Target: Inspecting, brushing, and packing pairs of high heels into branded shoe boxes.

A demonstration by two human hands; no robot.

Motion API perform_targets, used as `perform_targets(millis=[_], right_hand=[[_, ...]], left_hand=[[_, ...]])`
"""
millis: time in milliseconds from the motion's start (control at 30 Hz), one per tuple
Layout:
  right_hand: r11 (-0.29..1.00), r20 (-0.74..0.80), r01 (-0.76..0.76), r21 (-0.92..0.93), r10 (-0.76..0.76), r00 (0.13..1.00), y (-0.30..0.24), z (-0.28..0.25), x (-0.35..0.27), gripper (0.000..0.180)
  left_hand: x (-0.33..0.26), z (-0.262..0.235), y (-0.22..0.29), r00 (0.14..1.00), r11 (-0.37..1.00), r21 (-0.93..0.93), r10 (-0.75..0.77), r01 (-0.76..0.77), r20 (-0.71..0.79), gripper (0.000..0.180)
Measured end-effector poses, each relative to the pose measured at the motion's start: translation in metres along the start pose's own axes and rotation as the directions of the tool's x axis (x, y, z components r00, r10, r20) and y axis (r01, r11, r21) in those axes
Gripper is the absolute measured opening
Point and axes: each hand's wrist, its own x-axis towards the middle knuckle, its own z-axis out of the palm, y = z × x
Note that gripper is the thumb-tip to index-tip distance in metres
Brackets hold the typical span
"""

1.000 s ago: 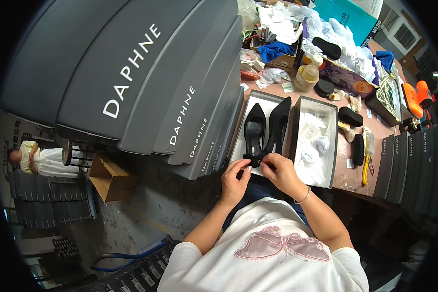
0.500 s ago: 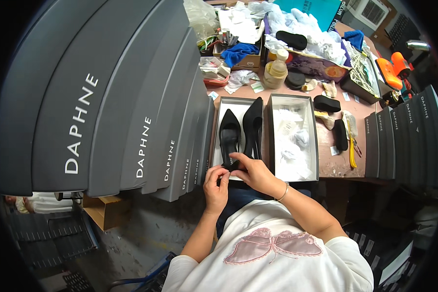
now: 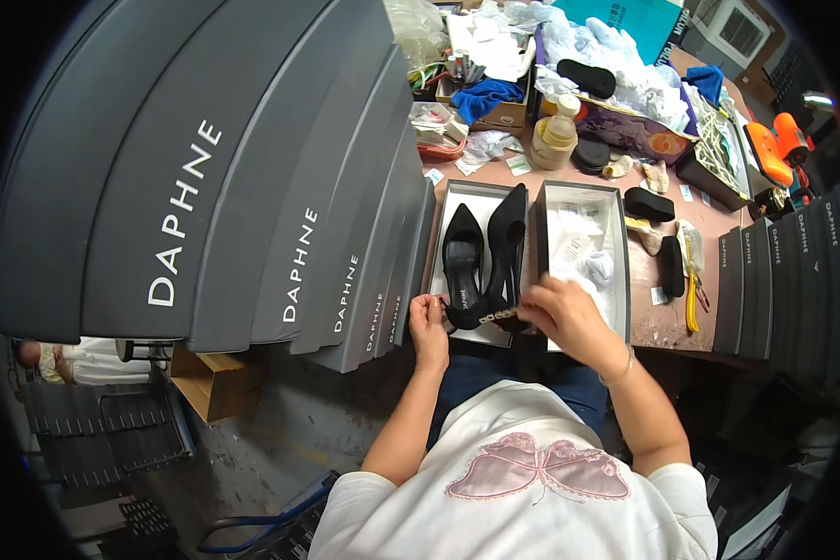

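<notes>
Two black pointed-toe shoes lie side by side in an open shoebox (image 3: pixel 483 194), toes away from me: a left shoe (image 3: pixel 462 238) and a right shoe (image 3: pixel 507 224). At the heel end of the left shoe, a strap with pale metallic links (image 3: pixel 497 316) stretches sideways over the box's near part. My right hand (image 3: pixel 569 317), slightly blurred, has its fingers closed on the right end of this strap. On the other side, my left hand (image 3: pixel 429 331) pinches the strap's left end beside the heel. The palms of both hands are turned from view.
Right of the shoes stands a box with white paper (image 3: pixel 569 247). Tall grey shoebox stacks (image 3: pixel 252 187) wall the left, with more shoeboxes (image 3: pixel 789 261) at right. Yellow-handled pliers (image 3: pixel 692 303), black pads (image 3: pixel 670 266) and a bottle (image 3: pixel 554 135) lie around the table (image 3: pixel 649 327).
My right hand has moved right, away from my left, drawing out the linked strap between them. My left hand stays by the heel. The whole view has shifted slightly.
</notes>
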Motion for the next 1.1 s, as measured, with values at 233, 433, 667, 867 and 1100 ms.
perform_targets(millis=[233, 433, 667, 867, 1100], right_hand=[[0.956, -0.271, 0.292, -0.008, -0.283, 0.92, 0.018, 0.071, 0.066, 0.056], [0.943, -0.085, 0.193, 0.272, -0.176, 0.981, 0.02, 0.109, 0.02, 0.047], [0.796, -0.163, 0.469, 0.383, -0.442, 0.882, -0.02, 0.056, -0.01, 0.037], [0.99, -0.172, -0.048, -0.134, 0.024, 0.985, 0.08, -0.001, -0.048, 0.046], [0.71, -0.173, -0.161, 0.686, 0.374, 0.911, 0.121, 0.009, -0.043, 0.05]], left_hand=[[0.009, 0.012, 0.004, 0.973, 0.959, -0.173, -0.23, 0.225, -0.013, 0.019], [0.012, 0.014, 0.016, 0.915, 0.882, -0.259, -0.348, 0.393, 0.204, 0.042], [-0.019, 0.046, 0.084, 0.739, 0.741, -0.194, -0.533, 0.643, 0.412, 0.047], [-0.052, 0.044, 0.085, 0.751, 0.801, -0.113, -0.489, 0.588, 0.444, 0.029], [-0.075, 0.069, 0.085, 0.793, 0.879, -0.093, -0.371, 0.467, 0.483, 0.022]])
